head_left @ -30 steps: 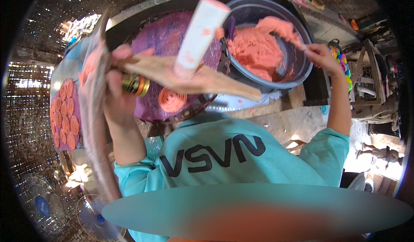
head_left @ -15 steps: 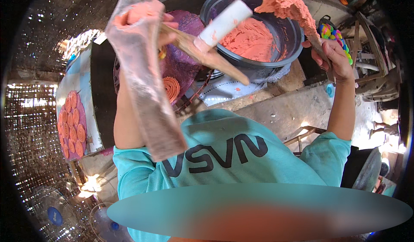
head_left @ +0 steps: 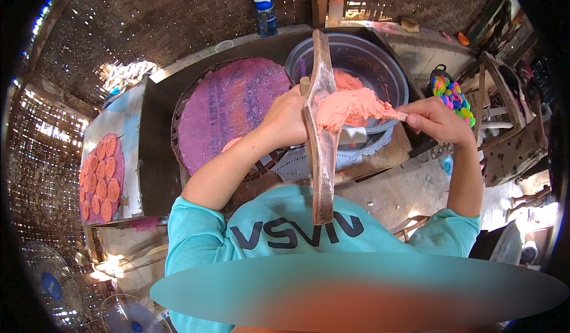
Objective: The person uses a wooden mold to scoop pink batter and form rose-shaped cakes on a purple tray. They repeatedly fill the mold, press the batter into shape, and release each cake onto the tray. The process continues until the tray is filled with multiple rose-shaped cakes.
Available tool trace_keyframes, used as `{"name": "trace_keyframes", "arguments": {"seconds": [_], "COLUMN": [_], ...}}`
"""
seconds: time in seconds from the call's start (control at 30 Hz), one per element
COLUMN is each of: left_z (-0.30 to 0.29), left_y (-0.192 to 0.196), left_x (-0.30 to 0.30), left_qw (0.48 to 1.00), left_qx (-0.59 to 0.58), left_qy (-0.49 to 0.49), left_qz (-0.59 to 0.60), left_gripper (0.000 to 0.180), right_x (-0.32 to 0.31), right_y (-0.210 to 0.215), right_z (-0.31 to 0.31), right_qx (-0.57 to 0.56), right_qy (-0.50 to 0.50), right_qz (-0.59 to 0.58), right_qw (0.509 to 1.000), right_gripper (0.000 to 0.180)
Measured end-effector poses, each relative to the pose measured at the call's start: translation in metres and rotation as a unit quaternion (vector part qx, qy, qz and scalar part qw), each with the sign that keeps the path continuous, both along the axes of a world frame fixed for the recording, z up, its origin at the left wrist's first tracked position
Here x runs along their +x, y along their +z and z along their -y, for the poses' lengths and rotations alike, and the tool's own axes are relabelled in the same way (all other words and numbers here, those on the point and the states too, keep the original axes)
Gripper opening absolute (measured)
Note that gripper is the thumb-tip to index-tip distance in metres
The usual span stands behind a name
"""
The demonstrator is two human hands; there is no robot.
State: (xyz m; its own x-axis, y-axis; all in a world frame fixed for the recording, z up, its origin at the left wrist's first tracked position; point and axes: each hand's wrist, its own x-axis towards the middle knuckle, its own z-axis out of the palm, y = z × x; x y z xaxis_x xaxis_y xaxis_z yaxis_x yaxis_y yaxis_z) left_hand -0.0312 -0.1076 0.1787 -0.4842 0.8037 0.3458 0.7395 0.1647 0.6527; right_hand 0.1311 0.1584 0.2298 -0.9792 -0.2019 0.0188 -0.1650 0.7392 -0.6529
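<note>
My left hand point(head_left: 287, 117) is closed round a wooden press point(head_left: 322, 175), a long bar with a wide middle, held upright over the basin's near-left side. A white cylinder point(head_left: 354, 136) shows just right of the bar, below the dough; the wooden piece carrying it is mostly hidden. My right hand point(head_left: 438, 120) grips the end of a spatula point(head_left: 401, 115), loaded with soft coral dough point(head_left: 356, 106). That dough touches the press's wide middle. More dough point(head_left: 346, 80) lies in the grey basin point(head_left: 386, 57) behind.
A purple mat point(head_left: 225, 110) covers a round tray left of the basin; coral dough shows beside my left forearm. Coral spirals point(head_left: 102, 185) lie on another mat at far left. A bottle point(head_left: 266, 18) stands behind; a colourful bundle point(head_left: 454, 98) sits right.
The press has moved right, towards the basin. My right hand has come down and left, bringing the loaded spatula against the press. The view has shifted, showing more of the back wall.
</note>
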Motion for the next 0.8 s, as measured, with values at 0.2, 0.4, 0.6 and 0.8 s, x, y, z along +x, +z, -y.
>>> {"name": "trace_keyframes", "arguments": {"seconds": [0.2,0.4,0.6,0.8], "left_z": [-0.010,-0.005,-0.001,0.007], "left_y": [-0.014,-0.034,-0.017,-0.071], "left_x": [-0.005,-0.031,-0.019,-0.059], "left_qw": [0.999,0.997,0.999,0.990], "left_qx": [0.028,-0.018,-0.025,0.010], "left_qy": [-0.019,-0.009,-0.005,-0.020], "left_qz": [0.031,0.077,0.021,0.140], "left_gripper": [0.054,0.054,0.053,0.051], "right_x": [-0.021,-0.036,-0.031,0.016], "right_y": [0.062,0.025,-0.003,0.036], "right_z": [0.041,0.116,0.116,0.072], "right_qx": [0.368,0.525,0.556,0.439], "right_qy": [-0.008,-0.001,0.046,-0.027], "right_qz": [-0.249,-0.396,-0.536,-0.503], "right_qw": [0.896,0.754,0.634,0.744], "right_gripper": [0.028,0.020,0.013,0.028]}}
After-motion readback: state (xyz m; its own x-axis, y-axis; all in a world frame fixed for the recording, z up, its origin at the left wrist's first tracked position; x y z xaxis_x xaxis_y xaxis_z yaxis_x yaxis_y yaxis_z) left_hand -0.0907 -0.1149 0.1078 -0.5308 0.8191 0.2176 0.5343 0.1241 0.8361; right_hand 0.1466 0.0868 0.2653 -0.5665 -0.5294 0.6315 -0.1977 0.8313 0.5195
